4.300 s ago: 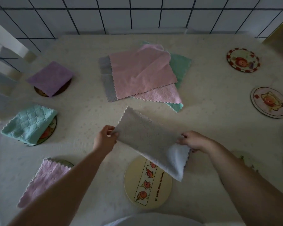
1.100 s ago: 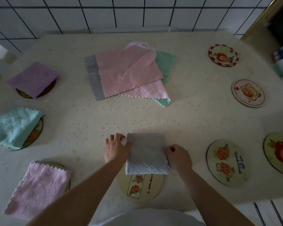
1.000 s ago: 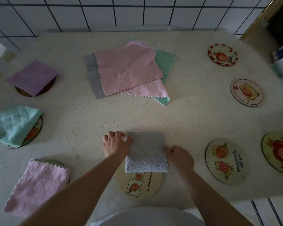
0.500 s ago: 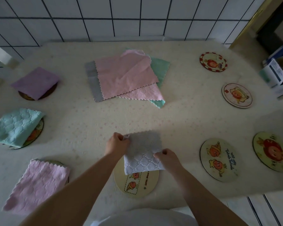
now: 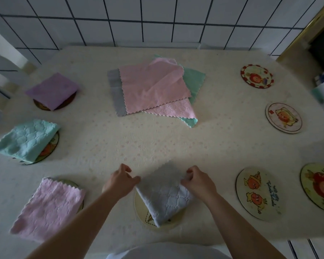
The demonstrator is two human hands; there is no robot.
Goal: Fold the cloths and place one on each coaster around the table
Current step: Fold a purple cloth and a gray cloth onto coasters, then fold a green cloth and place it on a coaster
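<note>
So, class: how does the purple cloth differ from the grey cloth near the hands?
The purple cloth is smooth, the grey cloth quilted. The purple cloth lies untouched at far left; the right hand grips the grey cloth at the near edge. Both are folded on round coasters.

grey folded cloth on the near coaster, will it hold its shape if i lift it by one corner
Probably not: the grey folded cloth looks soft and thin, draping over the coaster, so its layers would likely flop open. It seems light. The right hand pinches its edge, puckering it; the left hand only touches.
</note>
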